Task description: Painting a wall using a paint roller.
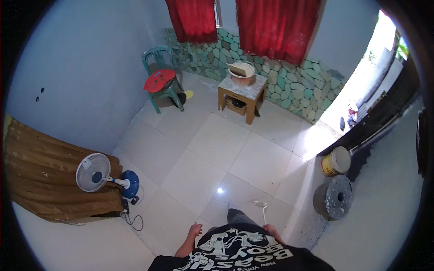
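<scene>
Low at the right of my body, my right hand [270,229] is closed around a small paint roller [265,213]. Its thin white frame points away from me, and the pale roller head shows over the floor tiles. On the other side of my dark shirt, my left hand [195,230] hangs with its fingers curled. A tiny dark tip shows at those fingers, too small to name. Both hands are well above the floor [194,176], away from the furniture.
A small table [246,90] by the stone-clad wall bears a bucket [242,79] with a flat board in it. Left of it stands a green chair [169,94] with a red seat. A fan [130,184], a paint pail [335,161] and a grey drum [332,198] line the sides.
</scene>
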A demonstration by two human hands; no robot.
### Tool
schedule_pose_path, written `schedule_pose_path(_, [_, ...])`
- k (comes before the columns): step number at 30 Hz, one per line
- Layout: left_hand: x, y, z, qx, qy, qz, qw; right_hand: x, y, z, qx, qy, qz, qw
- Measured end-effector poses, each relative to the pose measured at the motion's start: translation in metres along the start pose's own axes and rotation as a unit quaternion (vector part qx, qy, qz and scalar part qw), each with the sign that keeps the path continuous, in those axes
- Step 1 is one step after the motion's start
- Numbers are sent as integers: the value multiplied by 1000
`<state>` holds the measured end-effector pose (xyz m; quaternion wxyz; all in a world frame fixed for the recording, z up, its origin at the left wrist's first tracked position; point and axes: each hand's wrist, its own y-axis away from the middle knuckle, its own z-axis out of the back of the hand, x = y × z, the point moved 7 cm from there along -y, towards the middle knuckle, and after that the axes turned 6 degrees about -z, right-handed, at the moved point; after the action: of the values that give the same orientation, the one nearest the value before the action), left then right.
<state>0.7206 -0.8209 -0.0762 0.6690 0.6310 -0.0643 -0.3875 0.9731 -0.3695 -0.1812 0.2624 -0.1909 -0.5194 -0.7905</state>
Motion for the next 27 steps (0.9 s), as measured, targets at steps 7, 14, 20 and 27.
schedule_pose_path(7, [-61, -30, 65, -108, 135, -4, 985, 147, -135, 41, 148, -393, -89, 903])
schedule_pose_path(14, [-196, -127, 71, 29, -364, -352, 862, 266, -244, 125, 64, -335, -56, 938])
schedule_pose_path(20, [-339, -228, 106, 90, -471, -363, 799, 369, -271, 166, -23, -524, -76, 848])
schedule_pose_path(27, [-548, -320, 158, -7, -79, -124, 989, 505, -315, 253, -119, -543, -57, 829])
